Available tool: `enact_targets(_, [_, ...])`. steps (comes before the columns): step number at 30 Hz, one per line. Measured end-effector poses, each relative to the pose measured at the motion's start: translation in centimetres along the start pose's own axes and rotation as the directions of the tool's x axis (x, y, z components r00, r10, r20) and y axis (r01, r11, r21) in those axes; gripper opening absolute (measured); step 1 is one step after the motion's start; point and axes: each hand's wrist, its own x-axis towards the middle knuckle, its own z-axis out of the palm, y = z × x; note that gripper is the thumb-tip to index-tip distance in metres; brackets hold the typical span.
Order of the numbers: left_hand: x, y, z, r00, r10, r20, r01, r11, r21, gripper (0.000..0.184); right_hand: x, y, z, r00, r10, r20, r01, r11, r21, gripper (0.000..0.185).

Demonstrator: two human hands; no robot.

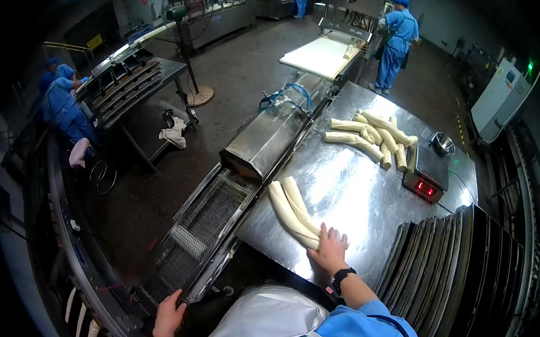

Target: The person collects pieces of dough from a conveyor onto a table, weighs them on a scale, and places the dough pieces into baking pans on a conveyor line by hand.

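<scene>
Two long pale dough rolls (289, 213) lie side by side on the steel table (265, 243), close to its left edge. My right hand (329, 250), with a dark band at the wrist, rests against their near ends. Its fingers are apart and stretched out, touching the dough without wrapping round it. Low in the view, my left hand (170, 320) is beside the near end of the mesh conveyor (207, 211). Its fingers are partly extended and nothing shows in them.
Several dough rolls (372, 135) lie piled at the table's far side, beside a digital scale (429, 173) and a metal bowl (442, 143). Dark trays (450, 275) stand stacked at the right. A co-worker (398, 43) stands near the white belt (321, 56); other people are at the left.
</scene>
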Motion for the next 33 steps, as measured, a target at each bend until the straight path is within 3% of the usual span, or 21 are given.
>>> enact_targets(5, [-2.3,-3.6,0.7,0.995,-0.103,-0.02,0.102,0.995,-0.013,0.047,-2.0,0.2,0.6,0.985,0.148,0.09,-0.148,0.989,-0.006,0.084])
enact_targets(8, [-3.5,-3.7,0.7,0.993,-0.107,-0.058,0.106,0.994,-0.02,0.047,-1.7,0.6,1.2,0.988,0.11,0.106,-0.108,0.994,-0.026,0.081])
enact_targets(10, [-4.3,-2.2,0.0,0.957,-0.29,-0.028,0.277,0.933,-0.229,0.047,-1.3,0.6,0.4,0.984,0.117,0.131,-0.12,0.993,0.017,0.077])
enact_targets(15, [-4.4,-7.5,2.0,0.981,-0.156,-0.114,0.144,0.984,-0.106,0.047,0.0,2.5,1.4,0.973,0.121,0.196,-0.136,0.988,0.068,0.075])
enact_targets(16, [-4.9,-7.6,1.7,0.983,-0.126,-0.131,0.113,0.988,-0.102,0.047,0.1,2.6,1.8,0.983,0.088,0.158,-0.11,0.984,0.136,0.07])
enact_targets(17, [-5.5,-7.1,1.5,0.979,-0.161,-0.127,0.145,0.982,-0.121,0.047,-0.7,2.8,3.1,0.977,-0.077,-0.201,0.096,0.991,0.09,0.06])
enact_targets(18, [-5.7,-6.6,1.3,0.974,-0.188,-0.13,0.169,0.975,-0.141,0.047,-1.4,0.8,0.7,0.954,-0.171,-0.247,0.179,0.984,0.008,0.055])
enact_targets(20, [-6.1,-6.8,1.3,0.966,-0.241,-0.093,0.22,0.956,-0.193,0.047,-1.3,0.0,3.1,0.968,-0.213,-0.134,0.24,0.942,0.236,0.056])
enact_targets(22, [-6.4,-6.4,1.1,0.96,-0.28,-0.014,0.276,0.952,-0.133,0.048,-1.5,-2.2,4.5,0.949,-0.214,-0.234,0.214,0.977,-0.025,0.053])
enact_targets(26, [-6.7,-7.2,1.5,0.958,-0.288,-0.004,0.281,0.939,-0.199,0.049,-0.6,-4.3,3.9,0.965,-0.087,-0.248,0.073,0.995,-0.066,0.05])
enact_targets(27, [-6.7,-7.2,1.5,0.957,-0.29,0.003,0.286,0.939,-0.192,0.049,-0.3,-4.1,3.9,0.967,-0.082,-0.24,0.068,0.996,-0.063,0.05])
enact_targets(31, [-6.8,-7.8,2.0,0.951,-0.307,-0.019,0.294,0.925,-0.242,0.05,1.5,-1.7,3.5,0.993,-0.071,-0.099,0.1,0.937,0.335,0.049])
enact_targets(32, [-7.0,-8.0,2.1,0.945,-0.325,-0.021,0.308,0.912,-0.273,0.05,2.4,-0.6,2.8,0.992,-0.076,-0.098,0.105,0.937,0.333,0.049])
enact_targets(33, [-7.2,-8.2,2.2,0.944,-0.33,-0.022,0.311,0.909,-0.278,0.05,3.7,0.6,1.9,0.987,-0.04,0.158,-0.012,0.948,0.317,0.047])
